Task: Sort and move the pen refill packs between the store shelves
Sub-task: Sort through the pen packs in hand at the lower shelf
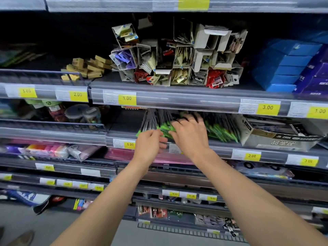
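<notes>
Left hand (148, 145) pinched the refill packs (166, 129) at their near ends; right hand (190, 134) lay spread over them, steadying the row, its grip open.

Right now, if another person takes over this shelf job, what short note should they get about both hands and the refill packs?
Left hand: pinching the lower end of the green and black refill packs at the shelf front.
Right hand: spread flat on top of the same fanned pile; firm grip cannot be told.
Packs: all on the middle shelf, left of the torn cardboard box.
Done: nothing visibly moved.
Left: sort the pile, carry packs to the other shelf.
</notes>
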The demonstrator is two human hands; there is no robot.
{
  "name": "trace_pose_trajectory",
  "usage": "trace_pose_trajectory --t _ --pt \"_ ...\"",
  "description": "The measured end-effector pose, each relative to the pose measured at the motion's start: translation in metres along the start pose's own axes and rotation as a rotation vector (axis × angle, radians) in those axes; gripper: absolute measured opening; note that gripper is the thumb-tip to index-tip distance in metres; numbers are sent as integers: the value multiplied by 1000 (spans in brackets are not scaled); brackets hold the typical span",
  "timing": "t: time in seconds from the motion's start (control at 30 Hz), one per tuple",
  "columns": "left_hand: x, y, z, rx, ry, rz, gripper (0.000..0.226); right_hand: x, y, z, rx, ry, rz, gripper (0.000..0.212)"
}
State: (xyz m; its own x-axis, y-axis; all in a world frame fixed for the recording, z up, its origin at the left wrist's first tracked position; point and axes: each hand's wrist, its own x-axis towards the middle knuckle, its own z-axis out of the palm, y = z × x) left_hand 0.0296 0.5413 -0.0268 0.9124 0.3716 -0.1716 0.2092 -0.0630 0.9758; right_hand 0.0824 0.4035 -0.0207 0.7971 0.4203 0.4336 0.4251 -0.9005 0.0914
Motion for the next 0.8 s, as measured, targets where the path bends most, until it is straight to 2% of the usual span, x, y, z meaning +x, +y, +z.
trace_pose_trajectory --t 0.07,0.2,0.33,0.47,0.57,0.63,0.7,0.73,0.8 --pt "-1 9 0 -127 -40 -108 34 -8 0 -1 10 110 -39 23" --pt "-5 25 1 -335 -225 -320 60 -27 -5 -9 110 503 -47 11" --pt "-13 41 9 -578 -380 -459 79 -57 -20 -21 188 595 -54 13" --pt "-21 41 9 -836 -442 -483 64 -87 -39 -28 292 542 -75 22" --pt "-22 30 -4 -798 -398 -405 50 -92 -36 -32 532 450 -172 36" --pt "-21 25 -18 -767 -381 -353 35 -85 -27 -31 661 446 -137 35" --pt "-21 22 -33 -765 -346 -345 30 -67 -19 -28 635 380 56 29" --pt "-22 21 -38 -779 -332 -360 28 -54 -15 -24 576 287 132 29" --pt "-24 17 -44 -810 -319 -394 23 -26 -14 -13 427 59 144 48"
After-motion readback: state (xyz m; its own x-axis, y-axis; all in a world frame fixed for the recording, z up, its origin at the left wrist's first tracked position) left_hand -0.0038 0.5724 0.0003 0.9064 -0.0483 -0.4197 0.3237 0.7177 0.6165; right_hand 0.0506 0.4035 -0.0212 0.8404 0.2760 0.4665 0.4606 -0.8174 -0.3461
